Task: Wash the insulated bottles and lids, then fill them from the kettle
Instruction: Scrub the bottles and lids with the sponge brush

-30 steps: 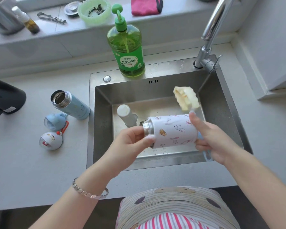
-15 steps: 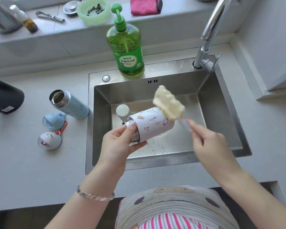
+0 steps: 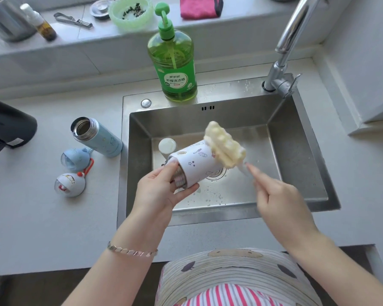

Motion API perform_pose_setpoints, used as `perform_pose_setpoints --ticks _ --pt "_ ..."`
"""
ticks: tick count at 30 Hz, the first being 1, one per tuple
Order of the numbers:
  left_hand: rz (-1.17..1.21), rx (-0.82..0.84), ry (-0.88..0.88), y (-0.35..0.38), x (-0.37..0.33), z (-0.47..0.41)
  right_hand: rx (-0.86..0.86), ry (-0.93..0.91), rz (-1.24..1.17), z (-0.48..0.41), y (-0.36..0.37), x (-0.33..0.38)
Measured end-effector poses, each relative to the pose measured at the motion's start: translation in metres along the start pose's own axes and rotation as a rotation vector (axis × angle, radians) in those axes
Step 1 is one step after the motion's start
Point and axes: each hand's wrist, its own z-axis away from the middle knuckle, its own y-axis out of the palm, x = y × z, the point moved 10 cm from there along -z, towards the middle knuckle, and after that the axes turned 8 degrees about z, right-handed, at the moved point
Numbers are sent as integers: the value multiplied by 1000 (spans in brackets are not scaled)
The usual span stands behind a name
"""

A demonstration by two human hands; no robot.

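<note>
1. Left hand [image 3: 161,191] grips the white bottle [image 3: 197,164] by its steel neck, fingers over the top and thumb beneath. The right hand [image 3: 276,195], blurred with movement, pinches the clear handle of the sponge brush [image 3: 223,144].
2. That bottle hangs tilted above the sink [image 3: 208,217], mouth towards the person and base pointing away. The sponge head lies against its far end.
3. A second ago the right hand was cupping the base with the sponge clear behind. Now it has let go and brought the sponge onto the shell, so I judge the outside scrub is under way, with rinsing and filling still ahead.
4. On the counter to the left, the blue bottle [image 3: 97,138] sits uncapped just beside the sink. The blue lid [image 3: 74,160] and white lid [image 3: 70,184] lie near it, all unmoved and unwashed.
5. Further left sits the dark kettle [image 3: 9,127], untouched.
6. At the back are the green soap bottle [image 3: 174,65] and the tap [image 3: 292,40]; I see no water running.
</note>
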Motion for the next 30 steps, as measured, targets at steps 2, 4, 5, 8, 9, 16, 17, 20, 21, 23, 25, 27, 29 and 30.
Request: perform_pose_setpoints --ticks 2,4,5,8,9,16,17,20,21,23,25,27,29,30 --pt "20 -15 -34 0 2 -2 4 -120 77 7 6 18" --pt "58 -7 -75 2 4 -3 1 -219 96 20 12 34" --pt "80 -2 -90 3 4 -2 -4 -188 88 18 11 28" --pt "78 10 -93 6 2 -3 -34 1 -3 1 6 -6" --pt "73 9 -93 7 2 -3 -37 -59 12 3 6 5" --pt "129 16 -135 11 1 0 -19 -6 -105 -2 9 -11" --pt "117 24 -133 12 1 0 -14 -93 -83 1 8 2" --pt "68 68 -129 14 0 1 65 -232 -100 17 19 26" --pt "41 87 -122 14 0 1 44 -193 -135 11 15 18" --pt "-67 112 -89 12 -2 2 -2 10 -240 -9 3 -11" --pt "-166 148 -71 12 -2 5 95 163 -381 -19 5 -26" --pt "-229 221 -88 19 2 11 241 223 -593 -20 17 -22" --pt "-273 297 -116 26 6 18 358 262 -752 -17 27 -17" --pt "-281 324 -133 28 9 21 391 282 -805 -15 31 -19"
